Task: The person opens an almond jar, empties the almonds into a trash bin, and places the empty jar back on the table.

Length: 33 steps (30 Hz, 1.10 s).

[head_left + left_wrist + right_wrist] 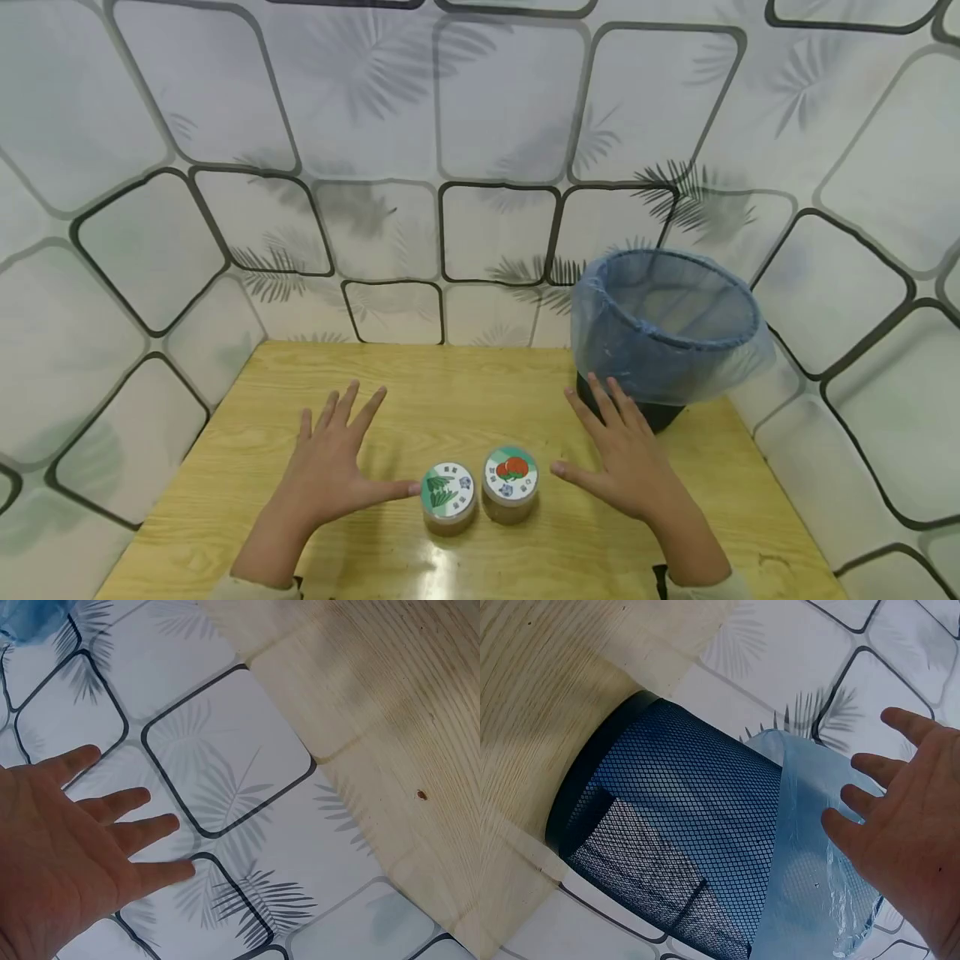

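Two small round tubs stand side by side on the wooden table. The left tub (448, 498) has a lid label with green vegetables; on the right tub (510, 483) the label shows red tomatoes. My left hand (335, 473) is spread over the table, its thumb tip right at the edge of the green-labelled tub in the head view. To the right of the tomato tub, my right hand (626, 462) is spread as well, thumb pointing toward it. Both hands hold nothing. In the left wrist view the left hand (75, 855) shows straight, parted fingers.
A black mesh bin (667, 810) lined with a blue plastic bag (667, 367) stands at the table's back right, just beyond the right hand. Patterned white walls (495, 233) enclose the wooden table (300, 375) at the back and both sides.
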### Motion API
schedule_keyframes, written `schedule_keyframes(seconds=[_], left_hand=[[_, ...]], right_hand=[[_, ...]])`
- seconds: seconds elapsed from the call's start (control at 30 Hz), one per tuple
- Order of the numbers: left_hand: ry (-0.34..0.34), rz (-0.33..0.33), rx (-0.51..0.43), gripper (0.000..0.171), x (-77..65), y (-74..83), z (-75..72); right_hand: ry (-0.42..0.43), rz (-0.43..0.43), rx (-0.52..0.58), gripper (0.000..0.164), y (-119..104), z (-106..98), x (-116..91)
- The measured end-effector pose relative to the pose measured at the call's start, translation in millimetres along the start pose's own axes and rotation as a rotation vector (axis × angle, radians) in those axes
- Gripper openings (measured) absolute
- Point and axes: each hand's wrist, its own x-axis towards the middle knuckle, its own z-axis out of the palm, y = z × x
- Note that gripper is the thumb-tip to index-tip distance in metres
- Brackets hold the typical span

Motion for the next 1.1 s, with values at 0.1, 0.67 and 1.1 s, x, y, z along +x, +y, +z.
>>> schedule_keyframes(seconds=[0.1,0.67,1.1], left_hand=[[-0.003,0.01,-0.009,0.13,1.1,0.8,0.3],[-0.138,0.027,-0.088,0.129,-0.1,4.4,4.0],[-0.13,0.056,-0.105,0.129,0.5,7.5,12.2]], right_hand=[[0.004,-0.001,0.0,0.098,1.3,0.8,0.8],[-0.085,0.017,0.03,0.071,5.5,2.7,-5.2],[-0.117,0.054,0.044,0.072,10.9,4.5,-10.0]])
